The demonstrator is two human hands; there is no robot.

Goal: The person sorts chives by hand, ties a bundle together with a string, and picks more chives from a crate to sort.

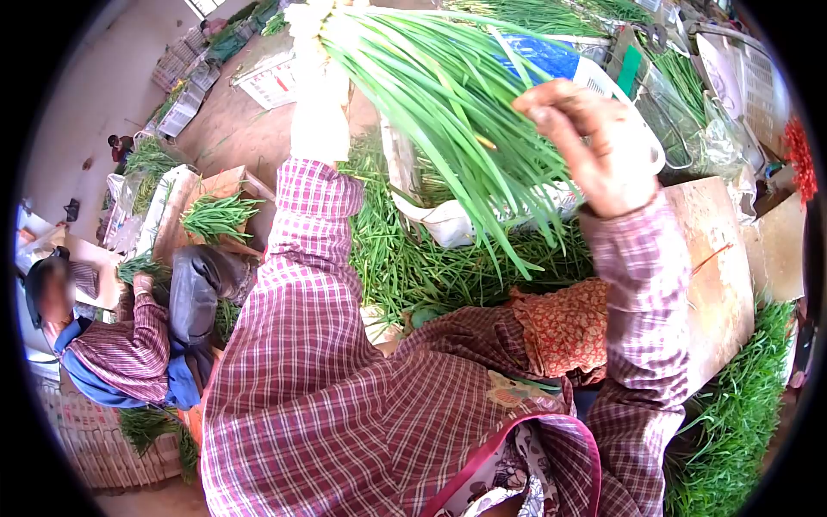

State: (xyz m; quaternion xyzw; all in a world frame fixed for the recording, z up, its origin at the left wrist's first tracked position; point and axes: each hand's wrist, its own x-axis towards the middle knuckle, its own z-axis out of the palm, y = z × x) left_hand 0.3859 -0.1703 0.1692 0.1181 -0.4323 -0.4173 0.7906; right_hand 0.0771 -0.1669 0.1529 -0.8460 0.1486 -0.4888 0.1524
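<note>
A bunch of long green leafy stalks [448, 103] hangs across the top middle, its leaf tips drooping to the lower right. My left hand [320, 52], washed out by glare, is raised at the top and grips the bunch by its pale stem end. Beside the leaves on the right is my right hand [594, 138]; thumb and fingertips are pressed together near the leaf edge, and whatever they may pinch is too small to make out. Below the bunch stands a white basket [448, 220] with greens in it.
Loose greens [474, 280] cover the area below the basket. A board [719, 276] leans at the right, near a grass-like pile [741, 414]. A person [112, 345] sits at the left, holding greens. A white crate [269, 82] stands farther back.
</note>
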